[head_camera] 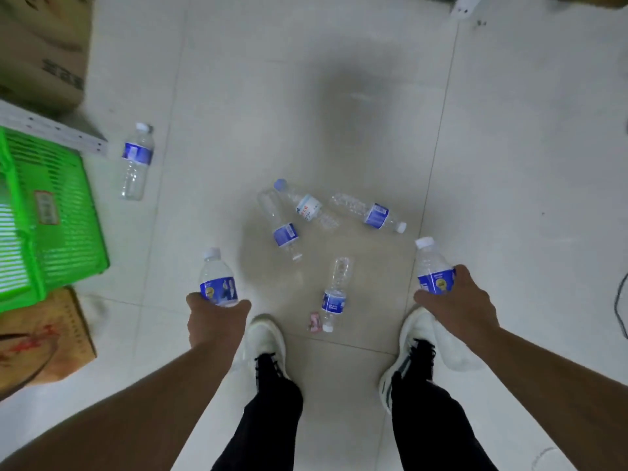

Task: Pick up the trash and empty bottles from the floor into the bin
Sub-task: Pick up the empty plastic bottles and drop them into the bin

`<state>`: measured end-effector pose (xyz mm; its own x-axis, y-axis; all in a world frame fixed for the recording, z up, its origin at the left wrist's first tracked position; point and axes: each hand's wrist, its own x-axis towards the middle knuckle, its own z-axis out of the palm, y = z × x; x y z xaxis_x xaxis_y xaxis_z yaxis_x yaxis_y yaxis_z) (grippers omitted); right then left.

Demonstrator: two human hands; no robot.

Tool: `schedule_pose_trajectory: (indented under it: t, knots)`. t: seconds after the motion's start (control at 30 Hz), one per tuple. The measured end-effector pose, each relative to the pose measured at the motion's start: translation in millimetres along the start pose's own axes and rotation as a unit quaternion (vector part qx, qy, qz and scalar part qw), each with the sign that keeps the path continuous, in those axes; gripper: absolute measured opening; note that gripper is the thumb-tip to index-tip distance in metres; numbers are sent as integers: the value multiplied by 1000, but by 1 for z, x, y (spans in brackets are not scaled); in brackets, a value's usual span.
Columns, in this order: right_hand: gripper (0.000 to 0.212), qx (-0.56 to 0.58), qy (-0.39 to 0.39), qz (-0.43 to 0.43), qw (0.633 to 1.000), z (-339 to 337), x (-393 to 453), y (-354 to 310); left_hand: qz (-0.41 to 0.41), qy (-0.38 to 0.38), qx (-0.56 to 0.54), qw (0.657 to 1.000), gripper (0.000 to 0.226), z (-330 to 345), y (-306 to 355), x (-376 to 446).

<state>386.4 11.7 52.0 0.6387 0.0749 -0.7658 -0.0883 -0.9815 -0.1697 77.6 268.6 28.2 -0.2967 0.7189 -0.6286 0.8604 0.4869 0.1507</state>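
My left hand [214,319] grips a small clear bottle with a blue label [217,278], cap pointing away from me. My right hand [458,300] grips a second small blue-label bottle [433,266] the same way. Several empty bottles lie on the white tile floor ahead of my feet: one [282,226], one with a white label [306,205], one [370,212] to their right, and one [336,294] nearest my shoes. A small pink scrap [315,321] lies beside that nearest bottle. Another bottle [136,161] lies alone at the left.
A green slatted plastic basket [54,215] stands at the left edge. Cardboard boxes sit behind it [44,52] and in front of it [44,341]. A dark cable [620,300] runs along the right edge. My white shoes [268,345] stand on the tiles.
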Motion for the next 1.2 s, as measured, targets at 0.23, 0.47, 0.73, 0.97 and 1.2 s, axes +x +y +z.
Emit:
schedule_pose_trajectory:
  t: [0.23, 0.47, 0.73, 0.97, 1.2]
  knots:
    - [51, 70, 0, 1, 998, -84, -150, -66, 106, -52, 14, 993, 64, -116, 41, -84]
    - [56, 107, -12, -51, 993, -122, -274, -121, 201, -74, 23, 977, 59, -236, 73, -160]
    - [62, 11, -42, -159, 986, -170, -358, -109, 174, -38, 9, 984, 67, -306, 7, -256]
    - [71, -90, -74, -280, 953, -195, -442, -76, 73, -23, -120, 990, 66, -323, -81, -374]
    - [65, -177, -125, -353, 910, -165, -526, -56, -13, 7, -244, 970, 65, -356, -186, -458]
